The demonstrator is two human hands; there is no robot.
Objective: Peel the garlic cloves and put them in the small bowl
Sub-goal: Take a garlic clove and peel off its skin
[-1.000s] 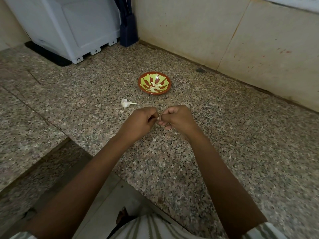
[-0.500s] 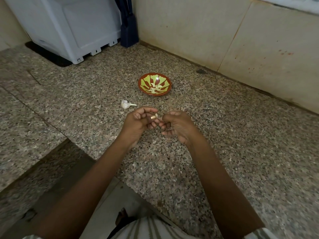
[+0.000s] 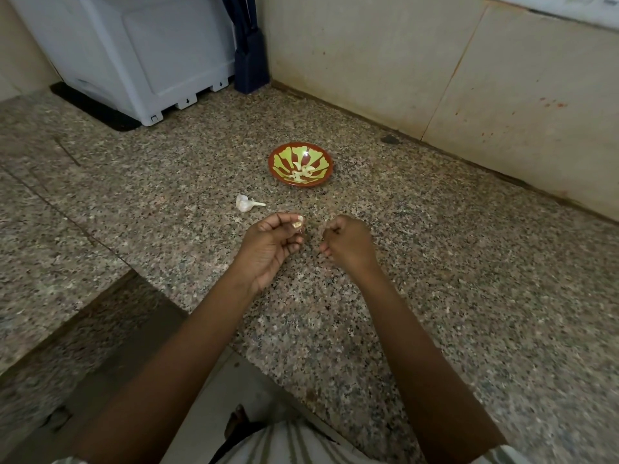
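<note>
Standing at the far left of the speckled granite surface [image 3: 435,262], a white appliance [image 3: 134,55] has a dark blue object [image 3: 249,61] leaning just beside it in the corner. Nearer the person, a partly stripped garlic head [image 3: 244,203] lies on its side on the surface, its stem pointing right. Just right of it the left hand [image 3: 271,242] hovers palm-up, its thumb and forefinger pinching a garlic clove [image 3: 296,224] while the other fingers curl inward. Beyond the hands sits the small bowl [image 3: 301,183], red-brown with a green pattern, with several peeled cloves [image 3: 303,172] lying in its bottom. The right hand [image 3: 348,242] hangs apart from the left, its fingers clenched in a loose fist; I cannot tell whether they hold anything. A stained beige wall [image 3: 502,78] runs along the right.
</note>
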